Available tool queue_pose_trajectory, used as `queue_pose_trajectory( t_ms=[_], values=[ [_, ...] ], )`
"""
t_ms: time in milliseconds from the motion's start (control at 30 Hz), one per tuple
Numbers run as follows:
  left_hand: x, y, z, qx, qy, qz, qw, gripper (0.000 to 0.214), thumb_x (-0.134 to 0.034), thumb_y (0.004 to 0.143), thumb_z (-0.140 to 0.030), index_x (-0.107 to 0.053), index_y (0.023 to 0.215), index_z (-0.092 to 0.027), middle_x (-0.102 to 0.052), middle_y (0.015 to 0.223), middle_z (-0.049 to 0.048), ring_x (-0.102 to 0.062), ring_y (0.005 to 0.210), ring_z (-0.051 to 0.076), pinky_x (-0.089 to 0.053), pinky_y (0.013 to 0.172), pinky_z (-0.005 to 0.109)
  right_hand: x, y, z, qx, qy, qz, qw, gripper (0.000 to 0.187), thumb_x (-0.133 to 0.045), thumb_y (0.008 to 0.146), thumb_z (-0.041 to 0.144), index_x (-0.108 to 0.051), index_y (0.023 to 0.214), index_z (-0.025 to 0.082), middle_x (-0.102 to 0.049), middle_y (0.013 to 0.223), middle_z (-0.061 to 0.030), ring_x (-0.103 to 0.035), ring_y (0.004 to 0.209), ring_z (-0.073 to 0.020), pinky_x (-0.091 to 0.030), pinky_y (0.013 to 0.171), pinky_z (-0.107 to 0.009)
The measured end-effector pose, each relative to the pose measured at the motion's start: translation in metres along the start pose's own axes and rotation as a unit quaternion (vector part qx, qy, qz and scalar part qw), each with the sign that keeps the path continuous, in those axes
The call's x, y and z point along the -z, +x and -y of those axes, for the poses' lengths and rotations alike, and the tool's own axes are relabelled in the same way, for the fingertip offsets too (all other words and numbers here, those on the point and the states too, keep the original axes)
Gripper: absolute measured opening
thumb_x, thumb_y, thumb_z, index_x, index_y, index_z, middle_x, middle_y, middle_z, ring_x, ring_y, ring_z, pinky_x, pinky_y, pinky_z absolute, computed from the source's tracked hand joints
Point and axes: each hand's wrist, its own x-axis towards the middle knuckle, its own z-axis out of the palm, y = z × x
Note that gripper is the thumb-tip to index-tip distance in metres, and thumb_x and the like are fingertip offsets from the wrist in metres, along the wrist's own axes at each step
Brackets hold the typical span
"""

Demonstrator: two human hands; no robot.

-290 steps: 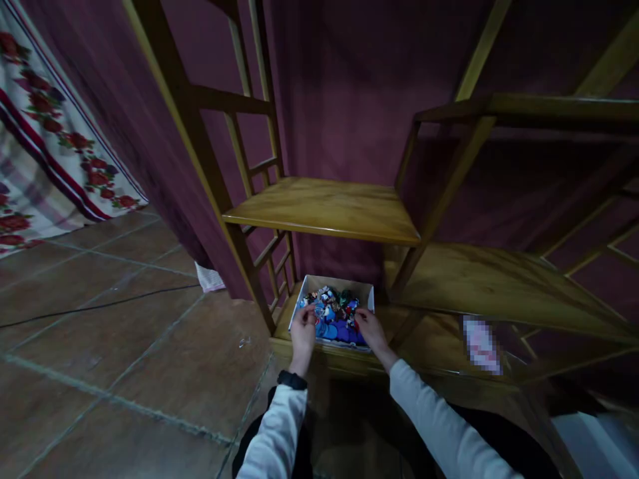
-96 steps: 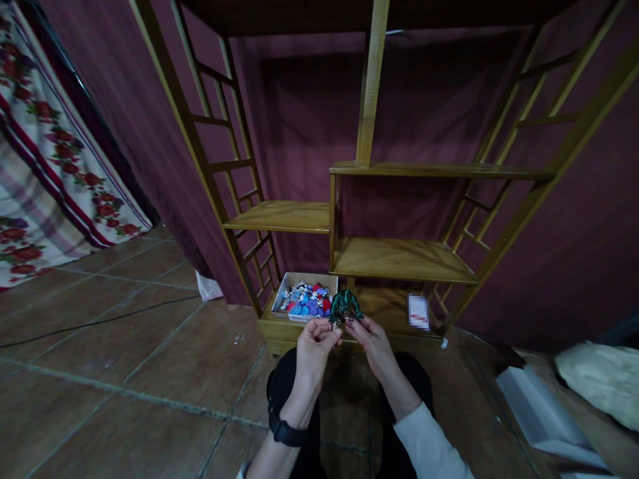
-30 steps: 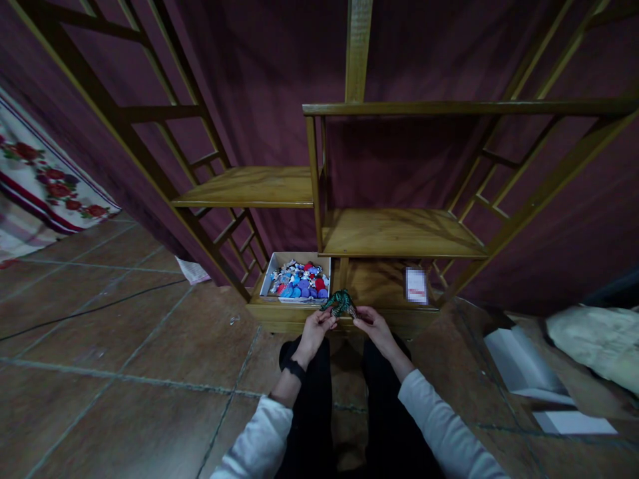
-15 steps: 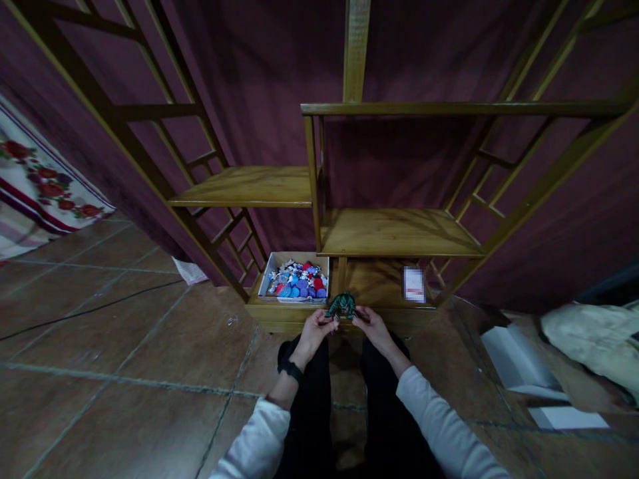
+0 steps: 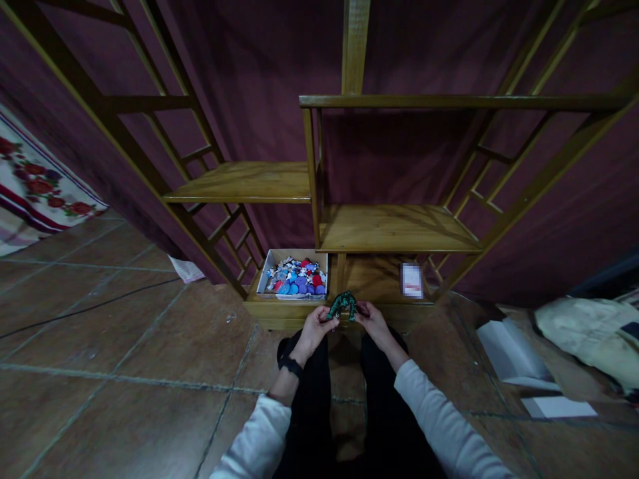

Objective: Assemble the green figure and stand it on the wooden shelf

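A small dark-green toy figure (image 5: 343, 304), arched in shape, is held up between my two hands in front of the lowest shelf. My left hand (image 5: 315, 330) pinches its left end with thumb and fingers. At its right end, the fingers of my right hand (image 5: 372, 323) are closed on it. Fine detail of the figure is too small to make out. Just beyond my left hand, a shallow white box (image 5: 263, 284) on the bottom shelf holds many small red, blue, purple and white pieces.
A wooden shelf unit (image 5: 399, 229) stands before a dark red curtain (image 5: 269, 80). A blurred white card (image 5: 412, 280) is on the bottom shelf at right. White packaging (image 5: 516, 356) and a pale bag (image 5: 584, 332) lie on the floor at right; a black cable (image 5: 94, 308) runs at left.
The view has shifted slightly. The green figure now looks more arched, its middle raised a little between my hands, and both hands keep their hold on it.
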Motion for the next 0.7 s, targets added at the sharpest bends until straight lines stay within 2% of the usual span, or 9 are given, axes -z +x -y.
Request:
queue_pose_trajectory(
  t_ms=[267, 500, 700],
  values=[
    [0.0000, 0.0002, -0.0037, 0.007, 0.024, -0.020, 0.999, 0.037, -0.079, 0.054, -0.029, -0.060, 0.083, -0.015, -0.064, 0.073, -0.0003, -0.056, 0.068, 0.011, -0.043, 0.066, 0.022, 0.0038, -0.0013, -0.0006, -0.010, 0.022, 0.019, 1.000, 0.043, -0.074, 0.059, 0.040, -0.058, 0.095, 0.021, -0.066, 0.090, -0.0024, -0.060, 0.086, -0.0200, -0.047, 0.079, -0.033],
    [-0.0005, 0.0021, -0.0014, 0.021, -0.001, -0.041, 0.999, 0.036, -0.079, 0.053, -0.031, -0.061, 0.080, -0.015, -0.064, 0.069, -0.0004, -0.056, 0.063, 0.011, -0.044, 0.064, 0.023, 0.0035, -0.0006, -0.0025, -0.005, 0.019, 0.025, 0.999, 0.045, -0.074, 0.060, 0.040, -0.060, 0.098, 0.021, -0.066, 0.097, -0.0032, -0.060, 0.092, -0.0209, -0.045, 0.085, -0.035],
    [-0.0016, 0.0043, 0.0007, 0.021, -0.038, -0.048, 0.998, 0.041, -0.080, 0.052, -0.031, -0.060, 0.083, -0.015, -0.067, 0.078, 0.0020, -0.059, 0.067, 0.012, -0.047, 0.069, 0.026, 0.0038, -0.0039, -0.0004, -0.001, 0.014, 0.020, 1.000, 0.046, -0.074, 0.059, 0.041, -0.062, 0.100, 0.022, -0.066, 0.100, -0.0028, -0.060, 0.094, -0.0217, -0.044, 0.089, -0.037]
  ],
)
